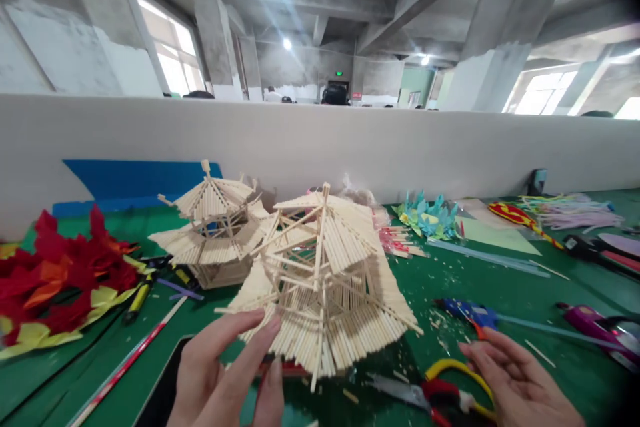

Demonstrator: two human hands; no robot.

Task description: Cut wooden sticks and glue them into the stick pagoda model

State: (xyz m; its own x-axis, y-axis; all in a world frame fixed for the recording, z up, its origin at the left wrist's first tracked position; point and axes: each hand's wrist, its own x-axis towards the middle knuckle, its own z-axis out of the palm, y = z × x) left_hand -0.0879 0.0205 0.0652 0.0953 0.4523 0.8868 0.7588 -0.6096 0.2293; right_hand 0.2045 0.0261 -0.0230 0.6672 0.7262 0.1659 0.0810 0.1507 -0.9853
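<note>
A pavilion model of thin wooden sticks (350,333) stands in front of me, its upper roof partly covered with sticks and its frame showing. My left hand (225,367) is at its front left edge, fingers apart; whether the fingertips touch it I cannot tell. To the right, my right hand (515,373) has its fingers curled together beside a blue glue gun (467,312) with an orange trigger. What those fingers hold, if anything, is hidden. Below that hand lie scissors (440,390) with red and yellow handles. A clear glue stick (550,328) runs from the gun's back.
A second stick pavilion (215,233) stands behind at left. Red and yellow paper petals (65,280) lie far left, a blue paper flower (430,213) at the back. A purple glue gun (600,333) lies at right. Stick scraps dot the green table (415,280); a white partition (320,140) bounds it.
</note>
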